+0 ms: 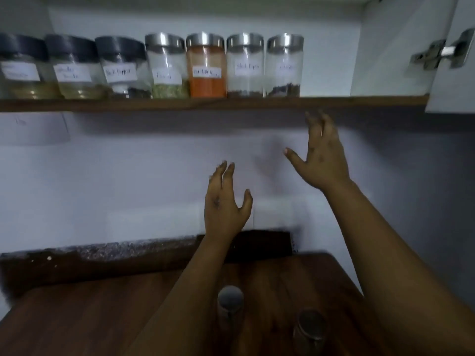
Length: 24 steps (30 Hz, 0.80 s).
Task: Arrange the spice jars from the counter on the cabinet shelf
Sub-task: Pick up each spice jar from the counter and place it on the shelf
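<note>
Several labelled spice jars stand in a row on the wooden cabinet shelf (334, 101); the orange-filled jar (207, 65) is in the middle and the rightmost silver-lidded jar (284, 65) ends the row. Two silver-lidded jars remain on the wooden counter: one jar (230, 303) near the middle and another jar (309, 327) to its right. My left hand (226, 201) is raised with straight fingers and holds nothing. My right hand (321, 155) is higher, fingers spread just under the shelf edge, also holding nothing.
An open cabinet door with a metal hinge (442, 51) hangs at the upper right. Bare shelf space lies right of the last jar. A dark stone backsplash ledge (115, 250) runs behind the wooden counter (90, 317).
</note>
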Available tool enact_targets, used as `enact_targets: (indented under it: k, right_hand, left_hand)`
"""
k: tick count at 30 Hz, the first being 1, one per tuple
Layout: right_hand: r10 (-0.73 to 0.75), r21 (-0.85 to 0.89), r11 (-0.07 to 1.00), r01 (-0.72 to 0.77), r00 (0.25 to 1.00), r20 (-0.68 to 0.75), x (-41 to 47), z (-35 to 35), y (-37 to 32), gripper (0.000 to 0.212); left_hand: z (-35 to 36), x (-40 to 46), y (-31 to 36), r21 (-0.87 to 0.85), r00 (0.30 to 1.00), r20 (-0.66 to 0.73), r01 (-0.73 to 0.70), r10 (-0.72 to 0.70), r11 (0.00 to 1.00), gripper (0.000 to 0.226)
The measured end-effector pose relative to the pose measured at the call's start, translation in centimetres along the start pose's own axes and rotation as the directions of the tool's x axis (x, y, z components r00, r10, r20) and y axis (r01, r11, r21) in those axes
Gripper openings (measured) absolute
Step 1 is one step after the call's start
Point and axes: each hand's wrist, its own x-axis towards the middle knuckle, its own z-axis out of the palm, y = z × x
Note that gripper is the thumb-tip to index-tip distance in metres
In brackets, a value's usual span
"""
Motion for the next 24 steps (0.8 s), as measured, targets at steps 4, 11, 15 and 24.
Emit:
enact_targets:
  k: [4, 11, 15, 24]
  right_hand:
    - [0.172, 0.13, 0.969, -0.21, 0.952, 0.254, -11.3, 5.7, 0.6, 0.089]
    - [0.343, -0.139, 0.933, -0.332, 0.704, 0.623, -28.6, 11.4, 1.2, 0.085]
    - [0.432, -0.304, 0.901, -0.309, 0.583, 0.688, -32.5, 11.5, 2.7, 0.104]
    - [0.574, -0.422, 0.805, -0.418, 0.366, 0.732, -35.7, 12.1, 6.2, 0.087]
  left_hand:
    - [-0.4, -7.3, -2.9, 0.032, 0.981, 0.156, 0.11, -0.114, 0.993, 0.062]
    - [-0.8, -19.8, -6.7, 0.105, 0.794, 0.48, 0.372, -0.374, 0.922, 0.068]
    - [-1.1, -24.2, -7.2, 0.184, 0.708, 0.576, 0.375, -0.409, 0.909, 0.07]
    - [-0.2, -26.6, -7.0, 0.221, 0.626, 0.649, 0.389, -0.432, 0.894, 0.056]
